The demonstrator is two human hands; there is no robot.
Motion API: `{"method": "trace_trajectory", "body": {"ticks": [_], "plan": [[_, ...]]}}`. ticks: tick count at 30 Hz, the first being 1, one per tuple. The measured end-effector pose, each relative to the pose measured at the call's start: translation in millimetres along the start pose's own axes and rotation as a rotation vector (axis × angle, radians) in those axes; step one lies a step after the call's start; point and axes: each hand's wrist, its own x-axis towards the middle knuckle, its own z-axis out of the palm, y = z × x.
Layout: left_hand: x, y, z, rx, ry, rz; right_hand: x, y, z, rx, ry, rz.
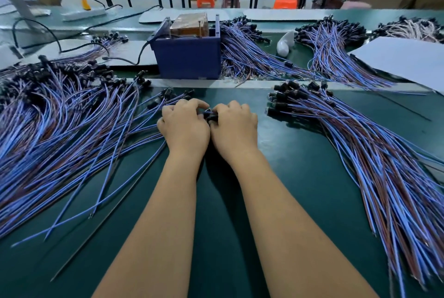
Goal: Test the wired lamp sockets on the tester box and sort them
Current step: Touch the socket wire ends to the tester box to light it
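On the green table [300, 153], my left hand [183, 124] and my right hand [234, 127] meet knuckle to knuckle, fingers curled around a small bunch of black wired lamp sockets [211, 116] held between them. Their blue and brown wires are mostly hidden under my hands. The blue tester box [188, 57] stands behind my hands, across a pale strip, with a brown block inside it. A large pile of wired sockets [60, 117] spreads to my left. Another pile [360, 143] fans out to my right.
More socket bundles [331, 43] lie behind the box at the right, beside a white sheet [403, 59] and a small white bag [284, 43]. A black cable [141, 52] runs left from the box. A power strip [84, 12] sits far left.
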Motion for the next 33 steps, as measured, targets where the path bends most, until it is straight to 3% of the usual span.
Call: {"method": "trace_trajectory", "body": {"ticks": [5,9,14,16,19,20,22,25,27,33], "plan": [[-1.6,2.4,-1.1,-0.006,0.095,0.044,-1.2,2.0,-2.7,0.169,0.005,0.029],[-2.8,4.5,-1.4,-0.01,0.054,0.065,0.3,4.9,-3.6,0.371,0.037,0.097],[0.5,0.7,-0.1,0.106,-0.041,0.036,-1.2,7.6,-6.6,0.317,0.302,0.175],[-0.3,1.2,-2.8,0.044,0.077,0.034,0.3,8.3,-11.3,0.426,0.416,0.256],[-3.4,7.3,-12.9,-0.259,0.402,0.144,1.3,9.4,-17.5,0.817,0.492,0.346],[-4.0,8.8,-16.3,-0.376,0.445,0.176,0.8,9.0,-19.1,0.92,0.492,0.356],[-4.0,12.3,-19.9,-0.62,0.346,0.134,-1.3,7.3,-22.0,1.05,0.451,0.33],[0.8,12.5,-18.9,-0.848,0.02,-0.132,-1.1,3.5,-21.4,1.154,0.252,0.194],[6.2,12.9,-19.5,-1.003,-0.107,-0.29,-0.9,0.2,-18.2,1.142,0.102,0.109],[15.3,6.4,-26.4,-1.41,0.023,-0.456,-7.9,-4.8,-11.5,0.872,-0.216,-0.014]]}}
